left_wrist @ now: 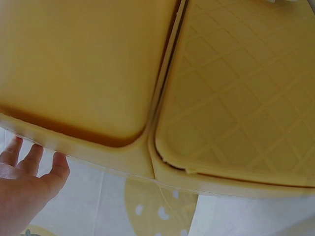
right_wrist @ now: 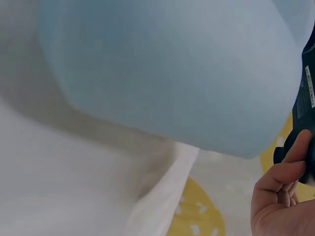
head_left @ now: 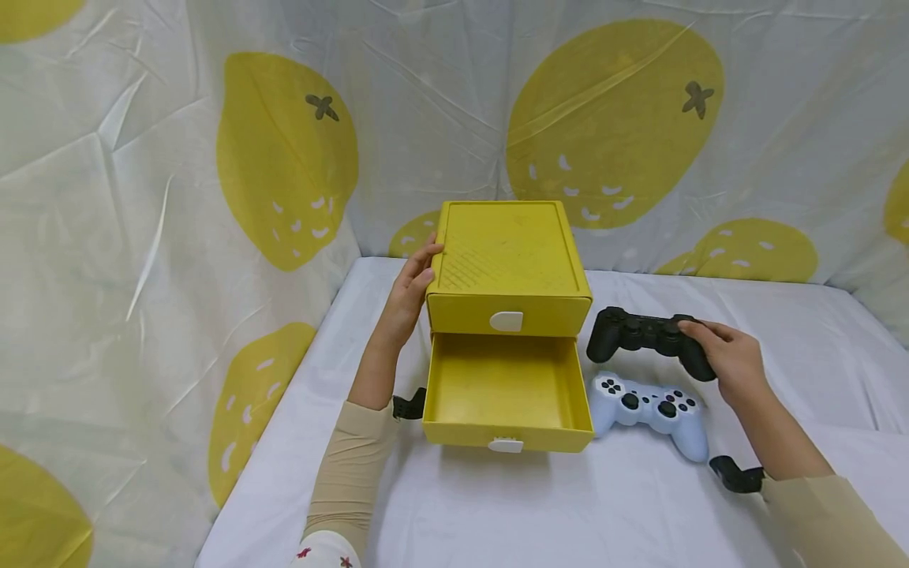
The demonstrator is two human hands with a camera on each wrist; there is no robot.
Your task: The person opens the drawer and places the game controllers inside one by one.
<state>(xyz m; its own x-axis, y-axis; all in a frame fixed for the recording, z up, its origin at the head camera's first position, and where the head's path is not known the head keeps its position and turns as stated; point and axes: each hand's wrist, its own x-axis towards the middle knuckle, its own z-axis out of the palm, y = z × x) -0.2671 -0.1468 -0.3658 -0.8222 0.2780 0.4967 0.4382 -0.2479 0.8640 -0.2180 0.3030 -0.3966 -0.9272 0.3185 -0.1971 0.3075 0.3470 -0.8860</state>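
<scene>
A yellow two-drawer box [head_left: 507,244] stands in the middle, its lower drawer [head_left: 506,386] pulled out and holding nothing. My left hand [head_left: 410,288] rests its fingertips on the left side of the box near the top. In the left wrist view the fingers [left_wrist: 59,169] touch the box's edge. My right hand [head_left: 731,359] pinches the right grip of a black game controller [head_left: 642,335] between thumb and fingers. Just in front of that controller lies a light blue game controller [head_left: 656,410], close to the drawer's right wall. The blue one fills much of the right wrist view.
A white cloth [head_left: 525,505] covers the table. Behind and to the left hangs a white curtain [head_left: 426,102] printed with yellow lemons. The upper drawer [head_left: 461,314] is closed and has a white handle. Black wrist mounts [head_left: 738,475] sit beside both forearms.
</scene>
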